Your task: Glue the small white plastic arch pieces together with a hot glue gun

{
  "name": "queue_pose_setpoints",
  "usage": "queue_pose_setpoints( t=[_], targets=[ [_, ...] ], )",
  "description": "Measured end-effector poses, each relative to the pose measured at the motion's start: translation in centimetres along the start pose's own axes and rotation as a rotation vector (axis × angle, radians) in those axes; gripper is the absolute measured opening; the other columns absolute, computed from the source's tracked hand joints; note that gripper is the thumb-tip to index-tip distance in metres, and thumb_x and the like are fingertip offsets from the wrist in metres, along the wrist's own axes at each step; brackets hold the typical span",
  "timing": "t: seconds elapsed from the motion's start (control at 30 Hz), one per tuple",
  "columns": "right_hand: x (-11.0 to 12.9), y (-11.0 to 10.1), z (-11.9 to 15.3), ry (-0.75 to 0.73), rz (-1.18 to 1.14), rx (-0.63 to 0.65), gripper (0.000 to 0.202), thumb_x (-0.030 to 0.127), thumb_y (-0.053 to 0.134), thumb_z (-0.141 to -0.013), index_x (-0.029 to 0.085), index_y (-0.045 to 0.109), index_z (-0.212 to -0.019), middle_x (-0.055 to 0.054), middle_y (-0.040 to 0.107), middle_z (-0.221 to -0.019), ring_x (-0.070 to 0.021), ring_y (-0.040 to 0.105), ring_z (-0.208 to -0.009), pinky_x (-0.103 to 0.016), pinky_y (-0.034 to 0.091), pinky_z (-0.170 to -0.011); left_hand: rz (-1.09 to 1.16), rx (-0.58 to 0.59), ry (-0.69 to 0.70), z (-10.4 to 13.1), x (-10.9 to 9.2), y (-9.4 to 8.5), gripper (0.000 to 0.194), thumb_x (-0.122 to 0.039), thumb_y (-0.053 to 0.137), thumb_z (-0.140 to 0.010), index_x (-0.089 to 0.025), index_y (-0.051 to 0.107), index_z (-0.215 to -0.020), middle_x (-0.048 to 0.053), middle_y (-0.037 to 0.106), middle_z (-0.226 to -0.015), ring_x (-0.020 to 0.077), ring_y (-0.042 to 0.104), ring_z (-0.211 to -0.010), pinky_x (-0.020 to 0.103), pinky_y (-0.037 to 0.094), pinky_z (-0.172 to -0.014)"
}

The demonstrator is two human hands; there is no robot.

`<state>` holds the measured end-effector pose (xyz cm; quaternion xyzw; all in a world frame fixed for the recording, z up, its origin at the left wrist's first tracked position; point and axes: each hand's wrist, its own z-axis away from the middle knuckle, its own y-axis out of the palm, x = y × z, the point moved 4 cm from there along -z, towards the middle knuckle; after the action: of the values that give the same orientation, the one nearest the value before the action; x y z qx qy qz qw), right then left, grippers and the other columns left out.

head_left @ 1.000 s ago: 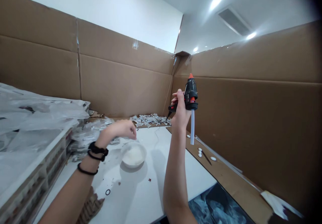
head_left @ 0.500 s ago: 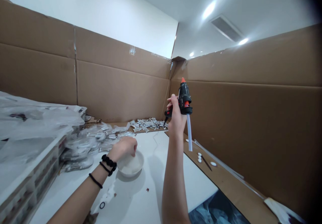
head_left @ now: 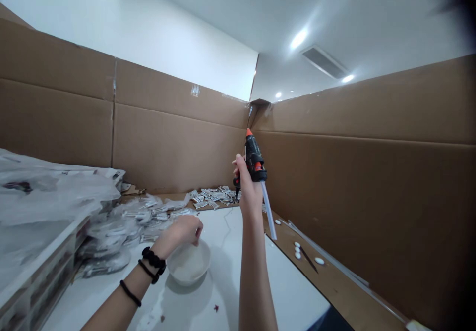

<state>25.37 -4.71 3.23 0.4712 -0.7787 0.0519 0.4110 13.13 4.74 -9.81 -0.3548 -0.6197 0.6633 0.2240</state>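
Note:
My right hand (head_left: 247, 185) is wrapped round the handle of a black glue gun (head_left: 254, 155). The gun's orange nozzle points up, and a clear glue stick (head_left: 268, 212) hangs from its rear. Over the back rim of a white bowl (head_left: 189, 266), my left hand (head_left: 185, 230) has its fingers curled together at the fingertips. What they hold, if anything, is too small to make out. Black bands circle the left wrist.
Plastic bags of small parts (head_left: 111, 237) and a drawer unit (head_left: 48, 271) stand at left. Silvery pieces (head_left: 213, 197) are heaped at the back. White ovals (head_left: 319, 261) and a dark thin tool (head_left: 309, 260) lie on cardboard at right. Cardboard walls (head_left: 178, 147) enclose the table.
The view has tilted up a little. My right hand and the glue gun have shifted left, with the nozzle now leaning left. My left hand stays at the bowl's rim.

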Motion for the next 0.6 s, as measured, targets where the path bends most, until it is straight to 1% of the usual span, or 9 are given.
queue_pose_setpoints(
  t=[0.07,0.13,0.2,0.27,0.33,0.4,0.47,0.53,0.6],
  targets=[
    [-0.1,0.3,-0.1,-0.009,0.012,0.043,0.037,0.052,0.062,-0.071,0.016,0.057,-0.081,0.000,0.054,-0.071,-0.0092,0.046,-0.058,-0.023,0.038,-0.055,0.043,-0.028,0.037,0.0,0.7,-0.3,0.003,-0.017,0.062,-0.057,-0.019,0.059,-0.059,0.000,0.061,-0.065,0.0157,0.053,-0.064,0.024,0.033,-0.057],
    [-0.2,0.7,-0.2,-0.018,0.024,0.072,0.037,0.051,0.063,-0.070,0.016,0.056,-0.080,0.000,0.054,-0.070,-0.0095,0.046,-0.057,-0.023,0.038,-0.054,0.106,-0.021,0.044,-0.1,1.7,-0.4,0.007,-0.020,0.063,-0.057,-0.018,0.056,-0.057,-0.001,0.059,-0.062,0.0151,0.051,-0.061,0.024,0.030,-0.054],
    [-0.4,0.9,-0.4,-0.025,0.035,0.097,0.037,0.051,0.064,-0.069,0.016,0.056,-0.079,0.000,0.055,-0.069,-0.0099,0.046,-0.056,-0.023,0.038,-0.053,0.208,0.012,0.034,-0.1,2.9,-0.7,0.010,-0.023,0.062,-0.058,-0.018,0.053,-0.055,-0.001,0.059,-0.059,0.0151,0.052,-0.060,0.023,0.030,-0.054],
    [-0.6,1.2,-0.4,-0.030,0.060,0.123,0.037,0.051,0.064,-0.069,0.016,0.057,-0.079,0.001,0.053,-0.066,-0.0102,0.045,-0.055,-0.024,0.038,-0.053,0.340,0.001,0.038,0.2,3.6,-1.6,0.014,-0.027,0.062,-0.061,-0.018,0.052,-0.056,-0.001,0.060,-0.058,0.0155,0.053,-0.059,0.023,0.032,-0.054],
    [-0.6,1.5,-0.4,-0.039,0.110,0.155,0.037,0.051,0.064,-0.069,0.016,0.058,-0.079,0.001,0.052,-0.063,-0.0106,0.044,-0.054,-0.024,0.038,-0.054,0.497,-0.104,0.070,0.8,3.5,-3.4,0.018,-0.034,0.060,-0.066,-0.018,0.053,-0.061,0.000,0.060,-0.061,0.0156,0.053,-0.061,0.024,0.035,-0.056],
    [-0.5,1.8,-0.3,-0.055,0.168,0.200,0.037,0.050,0.064,-0.069,0.015,0.061,-0.079,0.001,0.052,-0.063,-0.0114,0.044,-0.055,-0.024,0.037,-0.055,0.696,-0.282,0.098,1.9,2.9,-6.0,0.025,-0.042,0.059,-0.071,-0.018,0.053,-0.068,0.000,0.060,-0.066,0.0144,0.052,-0.062,0.023,0.037,-0.057],
    [-0.3,2.3,-0.1,-0.063,0.201,0.267,0.036,0.049,0.063,-0.070,0.015,0.063,-0.080,0.000,0.052,-0.063,-0.0118,0.044,-0.056,-0.024,0.037,-0.056,0.952,-0.466,0.084,3.3,2.1,-8.3,0.030,-0.047,0.058,-0.074,-0.018,0.051,-0.072,-0.002,0.055,-0.065,0.0109,0.048,-0.056,0.021,0.037,-0.053],
    [-0.2,2.8,0.3,-0.049,0.214,0.346,0.034,0.048,0.062,-0.070,0.015,0.064,-0.081,0.001,0.051,-0.061,-0.0113,0.043,-0.055,-0.024,0.037,-0.056,1.197,-0.562,0.070,4.6,1.0,-9.8,0.033,-0.049,0.060,-0.073,-0.019,0.047,-0.073,-0.006,0.048,-0.061,0.0074,0.041,-0.048,0.019,0.035,-0.046],
    [-0.1,3.4,0.7,-0.023,0.220,0.427,0.034,0.047,0.062,-0.071,0.015,0.064,-0.081,0.002,0.049,-0.060,-0.0105,0.041,-0.053,-0.024,0.036,-0.055,1.355,-0.604,0.071,5.6,0.0,-10.7,0.034,-0.049,0.063,-0.072,-0.020,0.045,-0.073,-0.008,0.042,-0.059,0.0054,0.035,-0.043,0.017,0.032,-0.041]
  ],
)
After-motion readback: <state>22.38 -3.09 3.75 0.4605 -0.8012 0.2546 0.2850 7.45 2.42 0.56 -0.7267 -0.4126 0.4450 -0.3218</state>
